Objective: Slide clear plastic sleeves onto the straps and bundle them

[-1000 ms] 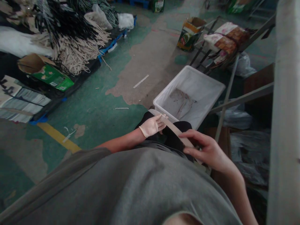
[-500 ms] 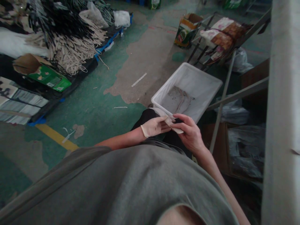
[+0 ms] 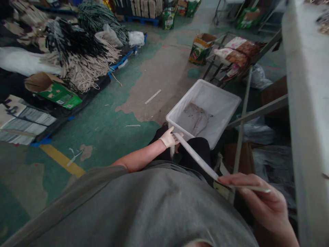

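Note:
A long white strap [image 3: 196,156] stretches in a nearly straight line between my two hands. My left hand [image 3: 168,138], in a pale glove, is by the near edge of the white plastic bin [image 3: 177,102]. Its thumb stands away from the fingers; the strap runs between the fingers and hangs below them. At the lower right, my bare right hand [image 3: 267,202] pinches the strap between thumb and fingers, and a short end sticks out past them. Thin strands and dark bits lie on the bin's bottom.
A metal frame [image 3: 259,108] and a pale tabletop edge [image 3: 300,137] stand close on my right. On the left, a pallet carries bundles of cords [image 3: 87,70] and a green carton [image 3: 63,96]. A yellow-green carton [image 3: 202,48] stands beyond the bin.
My right hand has moved away from my left, toward the lower right, drawing the strap out long. The left hand has stayed near the bin's edge. The view has tilted up slightly.

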`<state>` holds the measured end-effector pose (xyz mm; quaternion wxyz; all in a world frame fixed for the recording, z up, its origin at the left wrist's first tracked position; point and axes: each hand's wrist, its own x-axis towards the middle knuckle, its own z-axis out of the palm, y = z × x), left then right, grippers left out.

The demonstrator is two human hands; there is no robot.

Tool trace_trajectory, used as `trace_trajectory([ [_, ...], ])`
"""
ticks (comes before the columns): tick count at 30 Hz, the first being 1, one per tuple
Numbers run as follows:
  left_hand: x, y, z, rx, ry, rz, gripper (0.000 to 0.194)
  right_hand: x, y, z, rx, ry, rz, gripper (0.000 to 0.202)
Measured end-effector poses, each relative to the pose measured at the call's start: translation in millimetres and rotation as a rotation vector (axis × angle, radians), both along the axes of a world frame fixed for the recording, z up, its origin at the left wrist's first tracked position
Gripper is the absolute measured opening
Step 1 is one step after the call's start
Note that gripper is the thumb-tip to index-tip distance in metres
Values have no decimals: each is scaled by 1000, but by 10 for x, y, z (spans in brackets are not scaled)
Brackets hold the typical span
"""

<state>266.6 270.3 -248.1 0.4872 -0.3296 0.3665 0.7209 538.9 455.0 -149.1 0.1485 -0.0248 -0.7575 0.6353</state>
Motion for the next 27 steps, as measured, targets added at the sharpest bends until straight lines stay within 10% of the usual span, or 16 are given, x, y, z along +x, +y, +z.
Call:
trace_trajectory([
  [6,-157,537,191,54,325,161,34,209,-61,-233,-149,-407,185,30],
  [13,280,407,243,150,840,-407,54,-471,147,-676,-472,-274,-153,40],
  [19,605,134,313,134,940,-822,56,-1131,445,-499,-645,-38,-199,35],
  [27,602,-34,299,105,958,-925,57,-1182,582,-327,-646,72,-287,30],
])
